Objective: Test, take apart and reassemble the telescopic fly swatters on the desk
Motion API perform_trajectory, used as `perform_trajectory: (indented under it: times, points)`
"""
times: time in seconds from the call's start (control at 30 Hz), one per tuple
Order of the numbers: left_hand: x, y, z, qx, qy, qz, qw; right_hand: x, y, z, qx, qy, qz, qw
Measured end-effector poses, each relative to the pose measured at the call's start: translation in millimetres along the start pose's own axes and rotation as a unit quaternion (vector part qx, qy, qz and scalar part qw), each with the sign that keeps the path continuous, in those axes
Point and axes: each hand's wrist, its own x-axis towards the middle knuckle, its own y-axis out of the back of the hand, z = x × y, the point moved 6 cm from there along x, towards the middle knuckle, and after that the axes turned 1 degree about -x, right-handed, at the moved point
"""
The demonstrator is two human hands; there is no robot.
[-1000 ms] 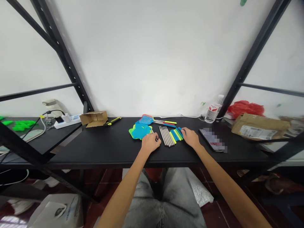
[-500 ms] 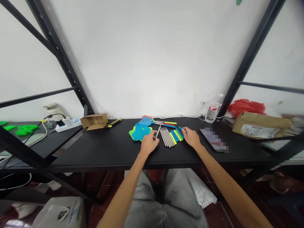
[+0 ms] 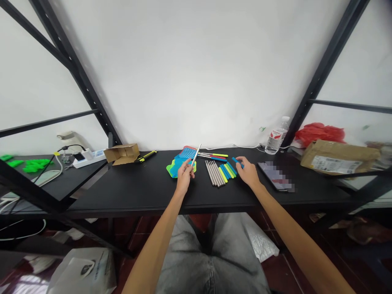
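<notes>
My left hand (image 3: 184, 175) is closed round a thin silver metal rod (image 3: 196, 155), which points up and away from me. Beneath and behind that hand lie blue and green fly swatter heads (image 3: 175, 168). My right hand (image 3: 246, 170) pinches a blue handle grip (image 3: 235, 161), its far end sticking out to the left. Between my hands, a row of several metal rods (image 3: 214, 173) lies beside several blue and yellow-green grips (image 3: 227, 171). Behind them rest fly swatters (image 3: 211, 156) with coloured handles, their heads to the left.
A phone (image 3: 275, 176) lies right of my right hand. Further right are a water bottle (image 3: 276, 136), a cardboard parcel (image 3: 338, 158) and a red plastic bag (image 3: 320, 135). Leftward sit an open cardboard box (image 3: 121, 154), a yellow-black cutter (image 3: 148, 156) and a power strip (image 3: 88, 158).
My left hand has lifted the rod off the table, up and to the left of the row. My right hand has drawn the blue grip slightly away from the other grips.
</notes>
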Motion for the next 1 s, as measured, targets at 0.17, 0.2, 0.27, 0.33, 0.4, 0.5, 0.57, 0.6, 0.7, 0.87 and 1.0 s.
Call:
perform_trajectory:
  times: [0.17,0.2,0.27,0.33,0.4,0.5,0.57,0.6,0.7,0.87,1.0]
  points:
    - [0.8,0.2,0.4,-0.040,-0.009,0.009,0.999,1.5,0.1,3.4,0.032,0.022,0.012,0.999]
    - [0.7,-0.5,0.7,-0.048,-0.012,0.007,0.999,1.7,0.2,3.5,0.039,0.027,0.016,0.999]
    - [0.3,-2.4,1.1,-0.048,-0.009,-0.005,0.999,1.5,1.4,1.7,0.052,0.043,0.027,0.997]
    - [-0.3,-2.7,2.1,-0.020,-0.010,-0.005,1.000,0.6,3.3,-2.2,0.056,0.061,0.038,0.996]
    - [-0.9,-1.9,3.4,0.009,-0.015,0.000,1.000,-0.6,4.5,-6.2,0.050,0.071,0.042,0.995]
    - [-1.2,-3.3,3.2,0.021,-0.015,-0.011,1.000,-1.8,4.6,-10.2,0.041,0.082,0.041,0.995]
    - [-1.6,-5.0,2.5,0.011,-0.014,-0.022,1.000,-2.7,4.3,-12.3,0.036,0.096,0.045,0.994]
    - [-1.9,-5.9,2.0,0.005,-0.011,-0.027,1.000,-3.4,4.0,-13.6,0.030,0.104,0.049,0.993]
    - [-3.6,-8.1,0.7,-0.004,0.003,-0.039,0.999,-7.7,2.9,-20.0,-0.001,0.130,0.060,0.990]
    - [-6.6,-11.8,1.3,-0.013,0.022,-0.066,0.998,-23.6,-0.3,-43.3,-0.026,0.225,0.064,0.972]
    - [-8.4,-17.4,1.2,-0.011,0.048,-0.102,0.994,-34.2,-8.0,-57.9,-0.057,0.298,0.034,0.952]
